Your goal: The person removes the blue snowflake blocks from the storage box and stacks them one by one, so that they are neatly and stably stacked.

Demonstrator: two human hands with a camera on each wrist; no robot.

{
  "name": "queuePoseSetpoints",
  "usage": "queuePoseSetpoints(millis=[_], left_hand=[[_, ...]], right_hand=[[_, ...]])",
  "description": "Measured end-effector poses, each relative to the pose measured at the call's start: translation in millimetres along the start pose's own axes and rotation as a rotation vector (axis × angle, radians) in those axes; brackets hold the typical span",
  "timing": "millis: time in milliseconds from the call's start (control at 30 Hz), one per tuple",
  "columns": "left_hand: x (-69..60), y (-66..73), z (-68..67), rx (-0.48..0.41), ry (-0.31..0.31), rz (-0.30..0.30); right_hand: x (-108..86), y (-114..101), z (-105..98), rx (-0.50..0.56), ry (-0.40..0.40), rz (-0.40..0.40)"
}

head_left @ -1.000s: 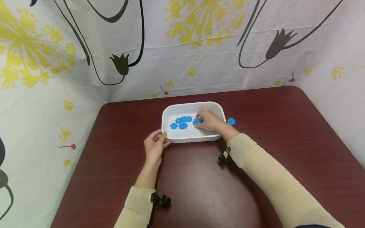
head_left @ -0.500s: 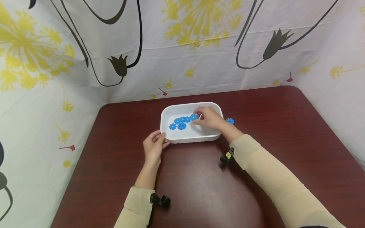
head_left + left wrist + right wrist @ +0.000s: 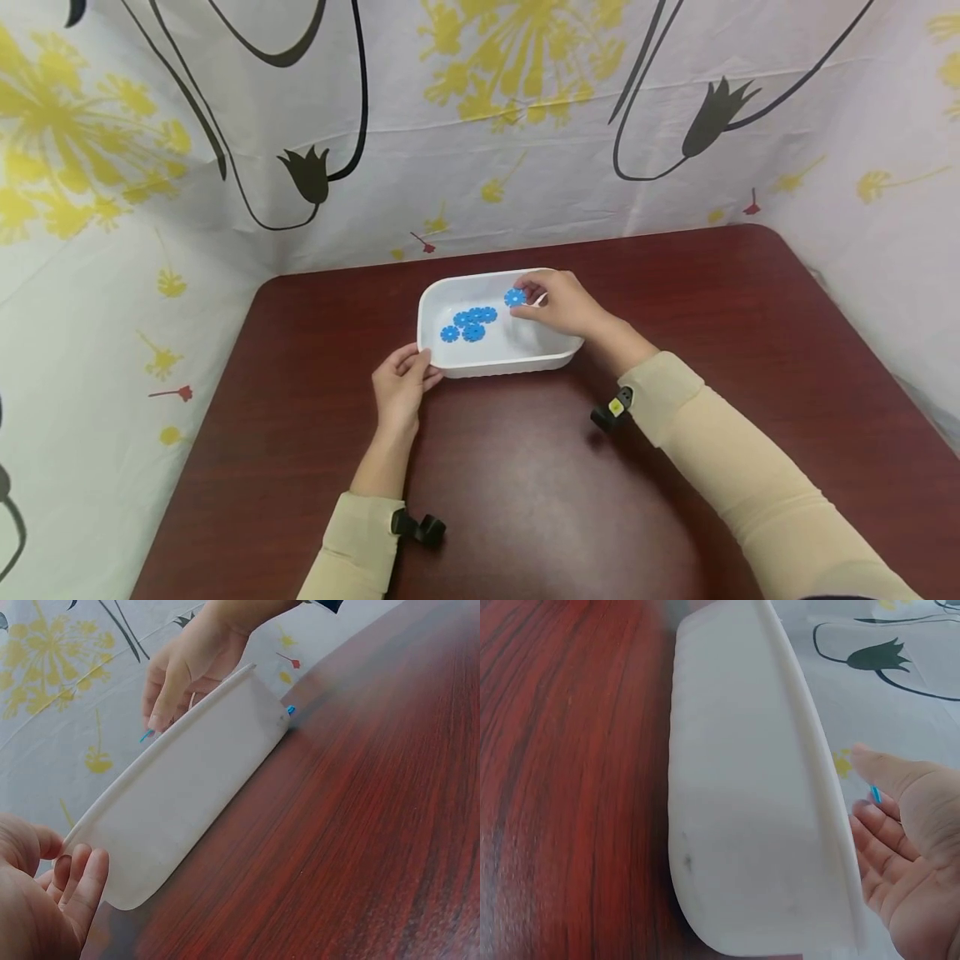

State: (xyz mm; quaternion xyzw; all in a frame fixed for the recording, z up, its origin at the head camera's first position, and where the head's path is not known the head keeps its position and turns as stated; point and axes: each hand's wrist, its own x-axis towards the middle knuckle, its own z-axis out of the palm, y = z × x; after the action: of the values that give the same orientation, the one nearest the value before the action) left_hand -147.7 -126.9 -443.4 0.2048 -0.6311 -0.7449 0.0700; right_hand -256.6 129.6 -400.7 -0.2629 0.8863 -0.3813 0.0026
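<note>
One blue disc is pinched between the thumb and fingers of the right hand, toward the far right corner of the white tub; both wrist views show that disc edge-on, at about the height of the tub's rim. The left hand grips the tub's near left corner, thumb at the rim and fingers curled against the outer wall.

The tub's long axis runs left to right across the person's front; the loose blue discs lie on its floor, leftward along that axis from the right fingers and a little nearer the person, some overlapping too closely to count; the right hand is the nearer to their right end, while a single disc at the tub's left lies nearer the left fingers, with the wall between.

Outside the tub's right end, the left wrist view shows a blue bit on the desk, too small to make out; beyond the tub's far side, past the desk's edge, hangs a patterned white cloth.
</note>
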Motion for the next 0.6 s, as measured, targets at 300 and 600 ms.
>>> queuePoseSetpoints(millis=[300, 600], left_hand=[[0.0, 0.3, 0.4, 0.008, -0.005, 0.007], [-1.0, -0.9, 0.4, -0.008, -0.006, 0.014]], right_hand=[[-8.8, 6.8, -14.0, 0.015, 0.094, -0.004], [-17.6, 19.5, -26.5, 0.033, 0.15, 0.009]])
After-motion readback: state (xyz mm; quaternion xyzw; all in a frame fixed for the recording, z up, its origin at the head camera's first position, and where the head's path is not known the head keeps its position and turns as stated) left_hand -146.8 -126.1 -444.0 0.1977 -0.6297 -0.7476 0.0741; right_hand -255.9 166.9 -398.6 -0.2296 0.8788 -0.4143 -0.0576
